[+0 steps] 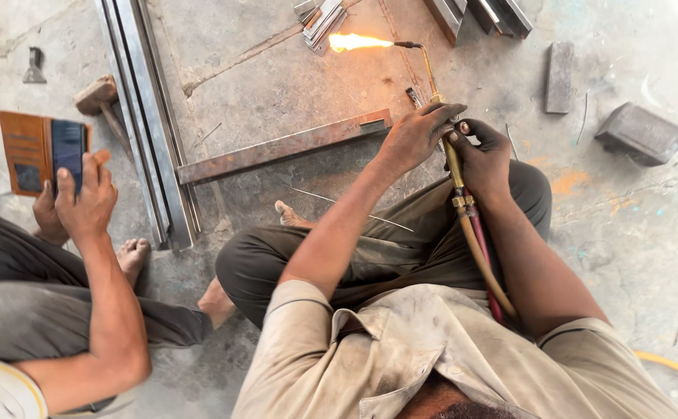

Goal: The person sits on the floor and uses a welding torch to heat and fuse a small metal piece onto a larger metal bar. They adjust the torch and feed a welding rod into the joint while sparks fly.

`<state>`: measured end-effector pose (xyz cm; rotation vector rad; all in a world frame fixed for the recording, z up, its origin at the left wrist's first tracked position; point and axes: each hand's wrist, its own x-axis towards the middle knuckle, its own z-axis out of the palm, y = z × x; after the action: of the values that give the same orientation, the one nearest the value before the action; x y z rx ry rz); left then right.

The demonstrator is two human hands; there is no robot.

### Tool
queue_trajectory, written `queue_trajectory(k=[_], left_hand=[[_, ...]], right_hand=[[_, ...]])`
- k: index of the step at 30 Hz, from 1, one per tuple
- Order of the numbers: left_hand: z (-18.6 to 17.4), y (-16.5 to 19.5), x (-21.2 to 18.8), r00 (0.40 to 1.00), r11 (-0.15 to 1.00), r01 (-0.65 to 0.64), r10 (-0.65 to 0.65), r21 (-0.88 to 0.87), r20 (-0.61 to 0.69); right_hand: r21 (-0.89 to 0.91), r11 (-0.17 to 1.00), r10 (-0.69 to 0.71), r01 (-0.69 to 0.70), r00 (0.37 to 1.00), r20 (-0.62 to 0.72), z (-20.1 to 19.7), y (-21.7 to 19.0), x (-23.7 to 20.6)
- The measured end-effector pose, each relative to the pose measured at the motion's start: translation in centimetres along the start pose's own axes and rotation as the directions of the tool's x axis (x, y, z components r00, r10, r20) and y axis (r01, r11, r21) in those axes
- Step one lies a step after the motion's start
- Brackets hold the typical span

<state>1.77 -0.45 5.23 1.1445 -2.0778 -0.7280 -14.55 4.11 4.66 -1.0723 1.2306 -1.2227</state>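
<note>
- Gas torch (432, 77), a brass tube with a bent tip, is seen from the head camera held out over the concrete floor (277, 70), a long yellow flame (358, 41) burning from its nozzle toward the left.
- Left hand (416, 138) is clamped over the torch body from above, fingers wrapped together around the brass handle.
- Right hand (482, 155) is closed on the same handle just behind the left, thumb and fingertips pinched at what looks like a valve; the knob itself cannot be made out.
- Twin hoses (482, 256), one yellowish and one red, are led back from the handle across the right thigh.
- Rusty angle bar (285, 146) lies on the floor just beyond the hands, below and apart from the flame.
- Bundled steel sections (149, 116) and a hammer (98, 101) lie to the left; grey blocks (640, 133) lie to the right.
- Another person sits at the left, a phone in a brown case (44, 151) held in that person's hands.
- Judged from the grip, the flame is best trimmed with small turns while the tip is kept aimed away from feet and hoses.
</note>
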Motion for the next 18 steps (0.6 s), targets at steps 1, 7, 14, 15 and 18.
queue_trajectory(k=[1, 7, 14, 15, 18], left_hand=[[-0.2, 0.2, 0.0, 1.0, 1.0, 0.02, -0.02, 0.014, 0.013], [-1.8, 0.4, -2.6, 1.0, 0.999, -0.009, 0.009, 0.035, 0.021], [-3.0, -2.0, -6.2, 0.999, 0.996, 0.049, -0.047, 0.07, -0.026], [-3.0, -2.7, -6.5, 0.999, 0.997, 0.027, -0.024, 0.069, -0.047], [-2.8, -4.6, -7.0, 0.996, 0.999, 0.001, 0.004, 0.049, -0.087]], right_hand=[[0.006, 1.0, -0.012, 0.012, 1.0, 0.014, 0.1, -0.3, -0.3], [0.046, 0.998, 0.04, -0.044, 0.996, 0.079, 1.3, -0.9, -2.5], [-0.027, 0.995, 0.096, -0.094, 0.987, 0.125, 4.3, -0.2, -3.3], [-0.045, 0.994, 0.103, -0.098, 0.987, 0.126, 4.8, 0.1, -3.1], [-0.038, 0.991, 0.131, -0.127, 0.982, 0.134, 6.1, 1.0, -2.3]])
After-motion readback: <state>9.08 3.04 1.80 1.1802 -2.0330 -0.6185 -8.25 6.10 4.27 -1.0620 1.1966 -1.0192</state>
